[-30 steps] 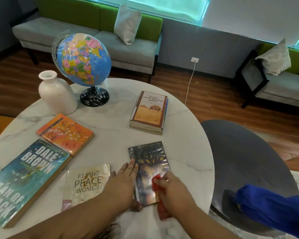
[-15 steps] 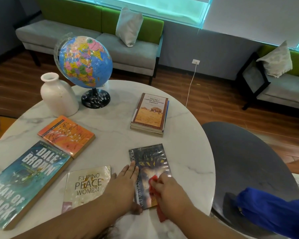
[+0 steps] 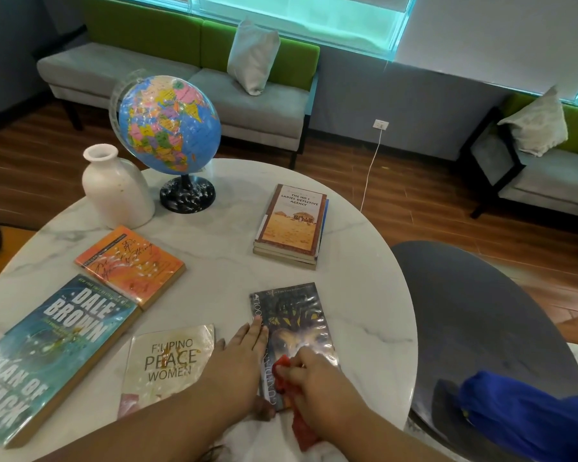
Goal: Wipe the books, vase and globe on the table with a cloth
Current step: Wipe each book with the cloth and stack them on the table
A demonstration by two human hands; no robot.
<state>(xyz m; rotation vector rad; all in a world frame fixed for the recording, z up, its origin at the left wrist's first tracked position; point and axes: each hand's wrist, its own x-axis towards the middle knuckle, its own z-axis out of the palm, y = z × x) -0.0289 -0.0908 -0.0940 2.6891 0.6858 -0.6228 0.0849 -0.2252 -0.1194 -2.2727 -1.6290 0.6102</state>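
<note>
At the bottom centre of the frame the right hand (image 3: 317, 378) is curled tight around a bunched red cloth (image 3: 302, 430), pressing it onto the lower half of the dark book (image 3: 291, 311); a tail of cloth trails off the book's near edge onto the table (image 3: 364, 295). Compared with a second ago the cloth has slid a little toward the spine side of the cover, so this reads as a wiping stroke under way, with the upper cover probably not yet covered. The left hand (image 3: 241, 358) stays flat, fingers straight and together, resting on the book's left edge to pin it, holding nothing. Just left of it lies the pale book (image 3: 169, 358), then the large blue-green book (image 3: 57, 348) at lower left and the orange book (image 3: 131, 261) above it. A stack of books (image 3: 291, 221) sits past centre. Farthest, at upper left, the white vase (image 3: 116, 191) and the globe (image 3: 169, 123) stand side by side, untouched; most of the task seems to remain.
</note>
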